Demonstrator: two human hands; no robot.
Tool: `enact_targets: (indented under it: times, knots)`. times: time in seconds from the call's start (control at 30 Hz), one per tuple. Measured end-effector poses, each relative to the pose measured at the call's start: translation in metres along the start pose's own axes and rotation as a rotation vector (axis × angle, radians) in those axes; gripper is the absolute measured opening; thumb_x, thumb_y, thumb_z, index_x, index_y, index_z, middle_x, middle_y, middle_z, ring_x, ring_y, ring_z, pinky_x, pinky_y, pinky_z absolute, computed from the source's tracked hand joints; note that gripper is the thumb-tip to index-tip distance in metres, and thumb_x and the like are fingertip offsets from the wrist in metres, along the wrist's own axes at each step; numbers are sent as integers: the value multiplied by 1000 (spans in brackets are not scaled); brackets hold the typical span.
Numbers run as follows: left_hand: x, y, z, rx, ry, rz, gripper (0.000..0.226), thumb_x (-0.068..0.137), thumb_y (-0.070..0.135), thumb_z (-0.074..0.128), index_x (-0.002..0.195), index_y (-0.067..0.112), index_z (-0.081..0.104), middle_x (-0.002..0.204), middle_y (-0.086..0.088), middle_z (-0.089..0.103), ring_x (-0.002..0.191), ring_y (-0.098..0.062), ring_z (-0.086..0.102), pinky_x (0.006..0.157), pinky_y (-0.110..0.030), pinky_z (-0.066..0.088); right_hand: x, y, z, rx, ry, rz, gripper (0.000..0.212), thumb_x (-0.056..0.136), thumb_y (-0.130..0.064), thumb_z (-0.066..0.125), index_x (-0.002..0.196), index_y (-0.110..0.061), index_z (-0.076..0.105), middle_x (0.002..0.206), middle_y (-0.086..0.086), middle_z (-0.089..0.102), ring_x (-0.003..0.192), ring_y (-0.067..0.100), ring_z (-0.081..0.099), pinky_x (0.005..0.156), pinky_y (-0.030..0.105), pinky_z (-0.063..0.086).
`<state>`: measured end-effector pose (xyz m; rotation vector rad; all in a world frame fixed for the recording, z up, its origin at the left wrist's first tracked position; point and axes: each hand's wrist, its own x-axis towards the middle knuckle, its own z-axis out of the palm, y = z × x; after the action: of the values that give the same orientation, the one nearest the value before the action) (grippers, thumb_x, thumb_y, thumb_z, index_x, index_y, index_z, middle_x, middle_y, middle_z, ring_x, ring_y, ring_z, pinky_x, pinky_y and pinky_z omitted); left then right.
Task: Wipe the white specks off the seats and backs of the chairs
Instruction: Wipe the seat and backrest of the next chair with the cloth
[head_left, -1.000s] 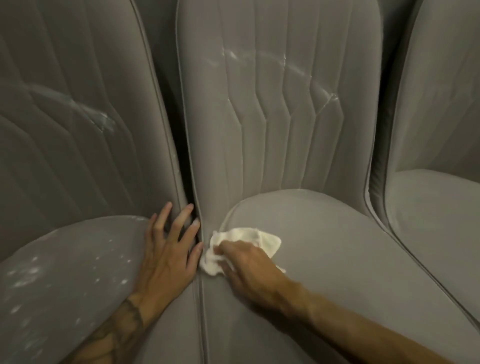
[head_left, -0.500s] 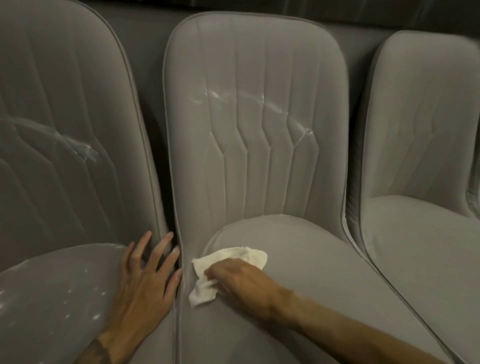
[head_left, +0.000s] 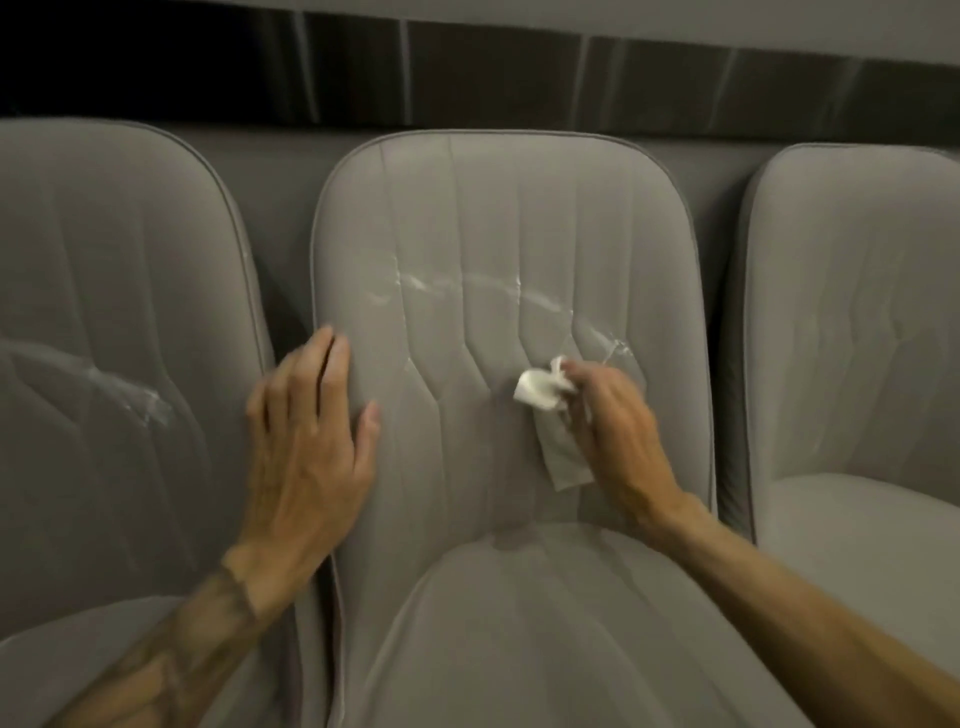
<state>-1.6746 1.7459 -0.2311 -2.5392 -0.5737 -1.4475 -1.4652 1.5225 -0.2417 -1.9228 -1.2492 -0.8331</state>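
Note:
Three grey upholstered chairs stand side by side. The middle chair's back (head_left: 498, 218) carries a curved white streak (head_left: 467, 283) across its stitched panels. My right hand (head_left: 618, 431) pinches a small white cloth (head_left: 540, 389) against that back, just below the streak's right end. My left hand (head_left: 306, 447) lies with straight fingers on the left edge of the middle back. The left chair's back (head_left: 104, 291) shows a white smear (head_left: 135, 395). The middle seat (head_left: 519, 634) looks free of specks.
The right chair (head_left: 852, 322) stands close beside the middle one, with faint pale marks on its back. A dark strip of wall (head_left: 467, 67) runs behind the chair tops. Narrow dark gaps separate the chairs.
Both hands rose from the seats to the middle chair's back. The right hand carried the cloth up from the seat's front left corner. The view tilted upward.

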Motion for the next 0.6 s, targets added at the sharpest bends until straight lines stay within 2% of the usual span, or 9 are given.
enact_targets:
  times: [0.13, 0.23, 0.3, 0.37, 0.43, 0.6]
  knots:
    - [63, -3, 5, 20, 87, -21, 57, 104, 32, 46, 154, 6, 37, 158, -16, 37, 139, -38, 40, 117, -52, 28, 80, 18, -28, -70, 261, -18, 31, 103, -24, 47, 125, -7, 59, 121, 11, 63, 108, 29, 58, 93, 33, 44]
    - [95, -3, 9, 9, 110, -39, 57, 105, 36, 43, 154, 8, 36, 158, -15, 37, 139, -37, 41, 116, -51, 31, 150, 28, -50, -139, 396, -35, 22, 100, -16, 48, 118, -10, 58, 115, 11, 62, 103, 29, 57, 90, 31, 42]
    - [104, -2, 13, -8, 129, -32, 58, 104, 36, 43, 154, 8, 36, 158, -14, 38, 138, -36, 43, 115, -52, 31, 182, 35, -57, -169, 384, -75, 21, 102, -21, 46, 117, -11, 56, 118, 10, 61, 104, 26, 56, 91, 26, 39]
    - [104, -3, 20, -18, 153, -32, 59, 103, 37, 42, 155, 9, 35, 159, -13, 37, 137, -35, 44, 113, -51, 30, 188, 43, -51, -200, 299, -108, 31, 105, -24, 45, 131, -10, 54, 135, 10, 57, 124, 25, 53, 106, 27, 39]
    - [102, -6, 25, -13, 174, -24, 60, 103, 38, 40, 156, 10, 33, 161, -12, 35, 136, -35, 44, 112, -50, 29, 166, 51, -38, -247, 250, -109, 41, 107, -28, 45, 144, -9, 48, 153, 10, 45, 143, 22, 40, 120, 33, 30]
    - [102, -7, 31, -9, 187, -8, 63, 101, 37, 40, 157, 11, 30, 162, -12, 33, 135, -37, 43, 111, -50, 28, 83, 59, -11, -284, 163, -200, 48, 106, -26, 49, 148, -3, 43, 159, 14, 34, 150, 26, 28, 120, 47, 29]
